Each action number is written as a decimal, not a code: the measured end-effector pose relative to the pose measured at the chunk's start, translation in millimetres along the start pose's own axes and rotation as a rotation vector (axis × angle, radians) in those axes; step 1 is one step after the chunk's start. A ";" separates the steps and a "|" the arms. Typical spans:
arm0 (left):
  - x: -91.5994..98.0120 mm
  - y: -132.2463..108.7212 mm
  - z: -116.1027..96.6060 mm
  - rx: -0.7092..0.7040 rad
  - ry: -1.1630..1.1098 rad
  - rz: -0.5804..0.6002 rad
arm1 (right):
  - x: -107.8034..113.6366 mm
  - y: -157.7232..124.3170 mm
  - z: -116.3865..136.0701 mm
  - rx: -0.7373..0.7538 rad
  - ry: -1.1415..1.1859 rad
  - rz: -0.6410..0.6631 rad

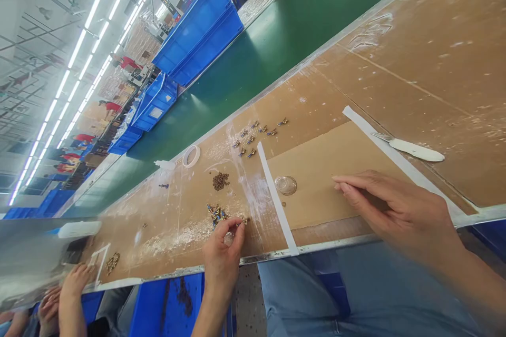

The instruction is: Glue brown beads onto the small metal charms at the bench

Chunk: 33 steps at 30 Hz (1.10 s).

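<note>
My left hand [222, 248] pinches a small gold-and-blue metal figure [245, 220] between thumb and fingertips. Just beyond it lies a loose pile of similar figures [215, 214]. Over the cardboard sheet [316, 160], my right hand [399, 209] is closed in a pinch; whatever is at its fingertips is too small to make out. A shallow clear dish [285, 185] sits on that sheet between my hands. Farther up the table is a heap of small brown pieces [220, 181]. Several more gold-and-blue figures [250, 140] stand spaced out behind.
A white-handled blade [417, 149] lies right of the sheet, beside white tape [387, 142]. A tape roll [192, 156] and a small white bottle [165, 165] lie near the green conveyor belt [276, 42]. Blue crates [201, 31] stand beyond. A co-worker's hand [77, 279] is at left.
</note>
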<state>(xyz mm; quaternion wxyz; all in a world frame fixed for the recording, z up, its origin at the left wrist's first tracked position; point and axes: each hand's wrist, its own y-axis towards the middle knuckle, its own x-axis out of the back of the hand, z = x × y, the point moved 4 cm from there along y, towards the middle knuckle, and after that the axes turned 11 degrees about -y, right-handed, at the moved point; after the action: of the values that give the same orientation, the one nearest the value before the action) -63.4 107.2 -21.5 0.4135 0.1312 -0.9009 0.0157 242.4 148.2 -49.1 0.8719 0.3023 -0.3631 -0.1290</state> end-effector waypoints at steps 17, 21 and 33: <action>-0.6 5.8 -2.0 -0.101 0.071 0.066 | -1.5 0.3 -1.4 -0.046 0.015 0.022; -1.1 6.2 -2.6 -0.093 0.087 0.074 | -1.4 -0.7 -1.8 -0.058 0.026 0.023; -6.1 11.3 -21.9 -0.233 0.184 0.136 | -1.9 -1.6 -2.4 -0.052 0.010 0.015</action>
<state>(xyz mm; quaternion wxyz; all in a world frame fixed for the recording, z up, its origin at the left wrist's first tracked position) -46.1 122.5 -10.7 0.5047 0.0193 -0.8617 -0.0490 242.8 148.8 -52.5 0.8822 0.2773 -0.3575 -0.1303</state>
